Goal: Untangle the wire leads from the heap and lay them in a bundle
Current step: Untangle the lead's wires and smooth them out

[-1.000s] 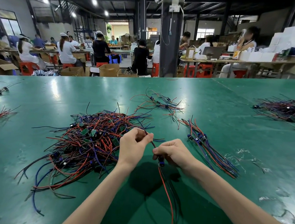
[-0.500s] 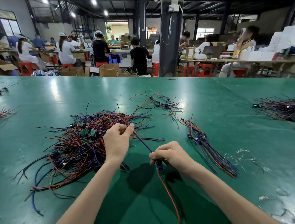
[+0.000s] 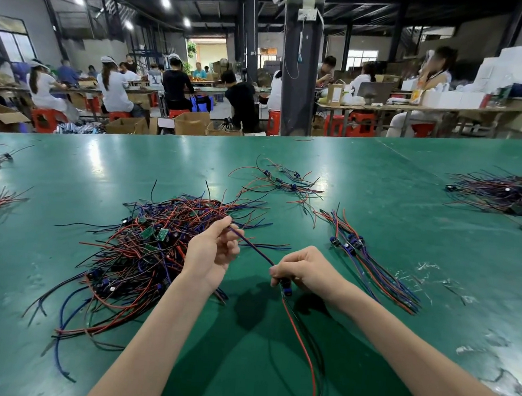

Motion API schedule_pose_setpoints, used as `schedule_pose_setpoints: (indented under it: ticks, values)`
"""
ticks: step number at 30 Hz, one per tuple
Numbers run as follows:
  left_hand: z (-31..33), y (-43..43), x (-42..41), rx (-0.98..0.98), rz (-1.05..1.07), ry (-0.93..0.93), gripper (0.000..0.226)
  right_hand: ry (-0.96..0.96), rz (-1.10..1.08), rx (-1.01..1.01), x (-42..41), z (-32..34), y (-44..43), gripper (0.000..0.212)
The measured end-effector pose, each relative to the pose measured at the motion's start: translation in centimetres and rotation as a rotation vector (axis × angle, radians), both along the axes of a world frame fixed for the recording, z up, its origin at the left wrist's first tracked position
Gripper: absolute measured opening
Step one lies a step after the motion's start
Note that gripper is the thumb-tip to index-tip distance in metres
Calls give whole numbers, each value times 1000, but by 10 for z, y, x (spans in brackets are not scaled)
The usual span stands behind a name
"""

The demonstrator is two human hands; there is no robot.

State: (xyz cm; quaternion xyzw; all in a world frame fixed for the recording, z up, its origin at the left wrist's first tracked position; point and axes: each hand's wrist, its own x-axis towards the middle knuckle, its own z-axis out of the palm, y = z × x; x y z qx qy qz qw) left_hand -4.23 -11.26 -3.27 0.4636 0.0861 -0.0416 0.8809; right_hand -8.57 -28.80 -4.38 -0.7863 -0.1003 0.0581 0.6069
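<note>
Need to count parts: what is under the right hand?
Below the right hand, a blue component with red and black leads trailing down; whatever its grip covers is hidden.

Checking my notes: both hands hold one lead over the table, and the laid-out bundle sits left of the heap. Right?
No: in the head view the bundle lies right of the heap. The left hand and right hand do hold one lead.

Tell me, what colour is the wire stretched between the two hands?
Purple-blue; the head view shows the wire taut between left hand and right hand.
</note>
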Motion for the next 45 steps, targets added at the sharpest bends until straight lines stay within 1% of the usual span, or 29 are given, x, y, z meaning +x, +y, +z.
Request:
schedule_pose_setpoints:
  ticks: [3, 6, 8, 11, 14, 17, 22, 28, 33, 38, 43, 45]
  values:
    - [1, 1, 1, -128, -63, 53, 29, 2, 20, 9, 1, 1, 0, 22]
    - [-2, 1, 2, -192, -96, 78, 43, 34, 39, -16, 1, -2, 1, 22]
    - [-3, 2, 3, -221, -101, 101, 42, 50, 49, -3, 1, -2, -1, 23]
    - [-3, 3, 4, -207, -95, 101, 38, 59, 75, -5, 1, -1, -4, 24]
    - [-4, 4, 6, -150, -95, 73, 49, 79, 103, -12, 0, 0, -4, 24]
    - [-4, 5, 6, -126, -91, 71, 52, 90, 135, 4, -1, 0, -4, 24]
    - [-4, 4, 5, -145, -93, 90, 50, 97, 163, 9, -1, 1, -5, 23]
    - [-2, 3, 1, -254, -132, 127, 44, 90, 221, 33, -2, 4, -6, 21]
    - [-3, 2, 1, -152, -53, 120, 27, 99, 197, 21, -2, 2, -6, 21]
    - [-5, 0, -1, -43, 56, 104, 19, 88, 133, 16, -3, 1, -6, 22]
    - [-3, -4, -7, 37, -1, 36, 6, 75, 82, 26, -2, 0, -5, 24]
    - [-4, -7, -9, 91, -11, 8, 7, 76, 82, 21, -2, 0, -5, 25]
